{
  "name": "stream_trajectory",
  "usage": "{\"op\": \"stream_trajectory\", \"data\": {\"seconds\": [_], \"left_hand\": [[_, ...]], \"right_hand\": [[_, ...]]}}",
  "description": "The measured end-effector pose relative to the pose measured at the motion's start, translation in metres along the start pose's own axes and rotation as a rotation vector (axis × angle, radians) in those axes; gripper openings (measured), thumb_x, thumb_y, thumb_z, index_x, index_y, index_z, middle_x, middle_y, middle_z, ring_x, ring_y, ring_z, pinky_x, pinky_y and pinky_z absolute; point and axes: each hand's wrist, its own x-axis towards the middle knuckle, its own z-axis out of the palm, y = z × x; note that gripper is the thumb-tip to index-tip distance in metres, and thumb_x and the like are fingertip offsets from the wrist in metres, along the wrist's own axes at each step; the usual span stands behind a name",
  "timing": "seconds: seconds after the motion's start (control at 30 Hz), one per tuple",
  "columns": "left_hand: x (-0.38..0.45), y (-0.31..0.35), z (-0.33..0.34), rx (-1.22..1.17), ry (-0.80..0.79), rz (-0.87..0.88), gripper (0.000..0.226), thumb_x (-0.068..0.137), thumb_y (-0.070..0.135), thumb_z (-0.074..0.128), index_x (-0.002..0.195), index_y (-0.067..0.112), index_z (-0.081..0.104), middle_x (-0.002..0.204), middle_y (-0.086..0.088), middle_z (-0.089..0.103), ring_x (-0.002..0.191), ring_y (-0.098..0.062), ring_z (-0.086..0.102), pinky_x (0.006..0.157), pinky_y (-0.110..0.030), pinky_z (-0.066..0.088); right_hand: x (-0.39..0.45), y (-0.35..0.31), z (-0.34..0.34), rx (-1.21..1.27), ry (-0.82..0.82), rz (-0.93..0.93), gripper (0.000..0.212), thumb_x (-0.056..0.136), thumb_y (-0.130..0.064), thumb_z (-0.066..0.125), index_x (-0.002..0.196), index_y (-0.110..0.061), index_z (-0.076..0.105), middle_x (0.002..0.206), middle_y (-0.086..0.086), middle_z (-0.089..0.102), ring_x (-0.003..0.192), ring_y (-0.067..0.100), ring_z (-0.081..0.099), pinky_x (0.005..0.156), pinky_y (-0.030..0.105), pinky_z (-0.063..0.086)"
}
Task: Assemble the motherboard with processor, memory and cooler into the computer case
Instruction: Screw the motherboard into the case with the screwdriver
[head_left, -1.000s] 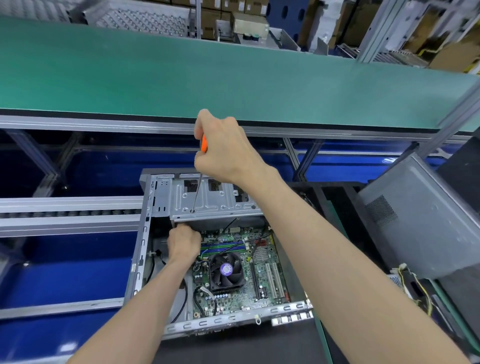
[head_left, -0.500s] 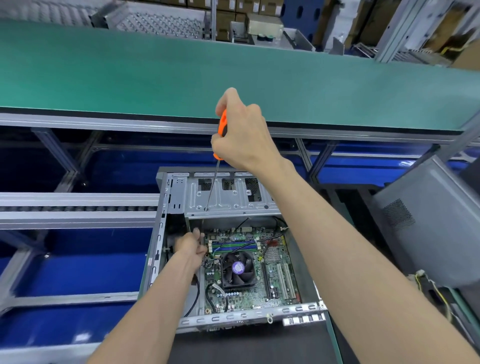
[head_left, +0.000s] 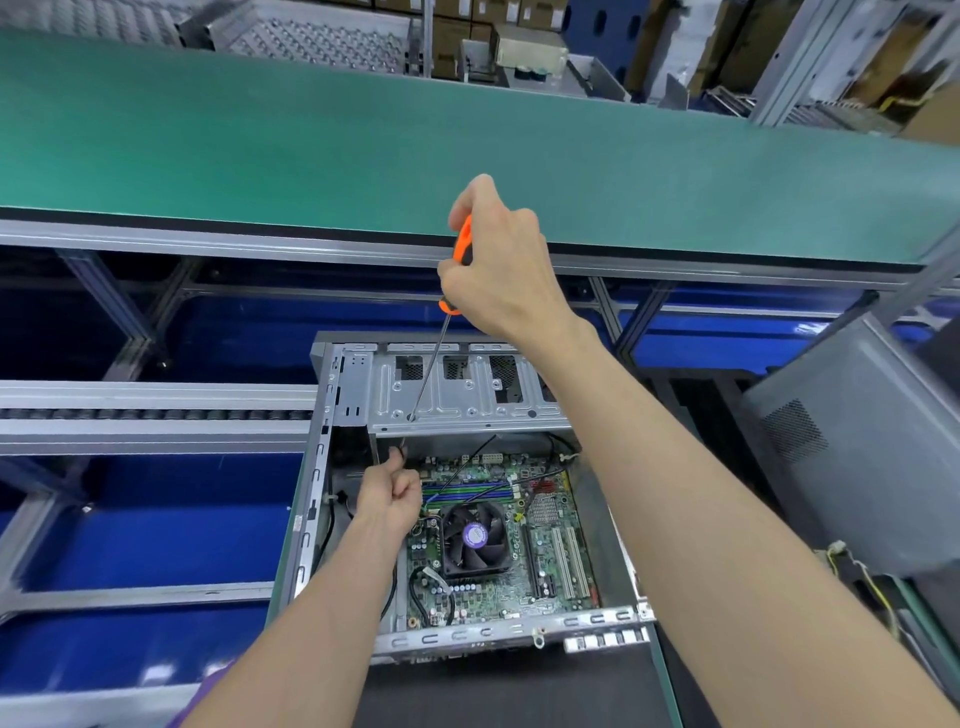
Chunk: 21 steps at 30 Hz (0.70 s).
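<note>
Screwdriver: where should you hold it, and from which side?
Hold the screwdriver by its thick orange handle at the top, coming from the right as the right hand does. Its thin metal shaft slants down through the computer case, too skinny to grip well.

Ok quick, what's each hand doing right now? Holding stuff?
Right hand: grips the orange screwdriver.
Left hand: fingers curled inside the computer case; whether it pinches anything cannot be told.
</note>
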Motion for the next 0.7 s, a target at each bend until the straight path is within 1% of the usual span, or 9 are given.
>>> {"op": "stream_trajectory", "data": {"seconds": [0.03,0.07,0.17,0.3,0.47,0.6,0.63,0.7], "left_hand": [[0.0002,0.0000,-0.0001,-0.010,-0.010,-0.003,0.023,0.104,0.004,0.042,0.120,0.011,0.058,0.072,0.006,0.038,0.031,-0.006,0.018,0.030,-0.017,0.023],[0.0004,0.0000,-0.0002,-0.021,-0.021,-0.003,0.021,0.104,0.004,0.042,0.115,0.010,0.059,0.069,0.006,0.030,0.031,-0.006,0.018,0.029,-0.017,0.022],[0.0007,-0.0005,-0.0012,-0.036,-0.047,-0.007,0.019,0.104,0.002,0.042,0.104,0.008,0.060,0.067,0.007,0.023,0.030,-0.006,0.019,0.029,-0.017,0.021],[-0.0002,-0.0004,-0.0029,-0.039,-0.058,-0.009,0.019,0.103,0.002,0.043,0.100,0.008,0.060,0.065,0.006,0.024,0.031,-0.006,0.019,0.029,-0.016,0.021],[-0.0006,-0.0003,-0.0037,-0.068,-0.084,-0.035,0.020,0.104,0.004,0.043,0.099,0.010,0.061,0.049,0.005,0.024,0.031,-0.006,0.019,0.029,-0.017,0.020],[0.0002,-0.0002,-0.0050,-0.077,-0.090,-0.034,0.021,0.104,0.007,0.044,0.096,0.012,0.062,0.049,0.006,0.028,0.031,-0.005,0.019,0.029,-0.017,0.020],[0.0003,-0.0002,-0.0051,-0.081,-0.094,-0.031,0.021,0.104,0.007,0.044,0.096,0.012,0.062,0.050,0.006,0.030,0.031,-0.005,0.019,0.029,-0.018,0.021],[0.0005,-0.0003,-0.0055,-0.085,-0.109,-0.029,0.020,0.104,0.007,0.045,0.095,0.011,0.062,0.051,0.006,0.032,0.031,-0.005,0.020,0.029,-0.018,0.021]], "right_hand": [[0.0004,0.0006,0.0002,0.000,0.000,0.004,0.030,0.073,-0.009,0.053,0.100,-0.015,0.042,0.068,0.006,0.049,0.066,0.027,0.046,0.055,0.032,0.031],[0.0007,0.0012,0.0006,0.004,-0.001,0.007,0.029,0.073,-0.009,0.053,0.099,-0.014,0.042,0.068,0.006,0.049,0.066,0.027,0.046,0.055,0.032,0.031],[0.0014,0.0023,0.0018,0.018,0.001,0.016,0.029,0.073,-0.007,0.053,0.099,-0.013,0.043,0.068,0.007,0.050,0.065,0.028,0.046,0.055,0.032,0.032],[0.0011,0.0029,0.0026,0.020,-0.001,0.018,0.028,0.074,-0.008,0.054,0.099,-0.014,0.043,0.069,0.007,0.050,0.065,0.027,0.046,0.054,0.034,0.038],[0.0032,0.0032,0.0020,0.027,0.003,0.023,0.027,0.073,-0.008,0.054,0.097,-0.015,0.043,0.070,0.006,0.049,0.067,0.026,0.047,0.055,0.034,0.037],[0.0021,0.0033,0.0020,0.034,-0.018,0.035,0.027,0.074,-0.007,0.055,0.098,-0.015,0.043,0.071,0.006,0.050,0.074,0.029,0.051,0.060,0.039,0.048],[0.0018,0.0036,0.0021,0.036,-0.017,0.034,0.026,0.075,-0.007,0.055,0.097,-0.014,0.044,0.071,0.006,0.050,0.075,0.028,0.051,0.060,0.039,0.047],[0.0022,0.0037,0.0022,0.022,-0.003,0.023,0.024,0.076,-0.010,0.055,0.096,-0.014,0.043,0.072,0.008,0.052,0.073,0.027,0.049,0.056,0.035,0.038]]}}
